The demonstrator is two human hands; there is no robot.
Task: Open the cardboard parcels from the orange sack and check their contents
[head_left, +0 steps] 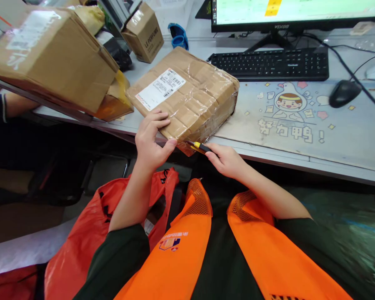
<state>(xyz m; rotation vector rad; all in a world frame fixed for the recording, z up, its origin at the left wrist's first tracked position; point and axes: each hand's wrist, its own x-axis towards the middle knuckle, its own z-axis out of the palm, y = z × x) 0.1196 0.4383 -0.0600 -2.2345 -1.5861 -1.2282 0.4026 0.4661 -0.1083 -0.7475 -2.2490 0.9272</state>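
Note:
A taped brown cardboard box point(203, 89) with a white shipping label point(160, 88) lies on the desk, one corner jutting over the front edge. My left hand point(151, 139) rests on that near left corner, fingers on top and thumb along the side. It steadies the box rather than wrapping round it. In my right hand point(225, 159) is a black and yellow utility knife point(201, 146), gripped by its handle. The knife's tip meets the near side of the box, just below the top edge, where clear tape hangs loose. Exactly how deep the blade sits cannot be seen.
Behind the box are a keyboard point(270, 64), a monitor point(296, 23) and a small perfume carton point(148, 39). A mouse point(344, 92) sits right on a printed mat point(300, 121). Larger cartons point(59, 58) stand left, near another person's arm point(20, 104). A red bag point(87, 225) hangs below.

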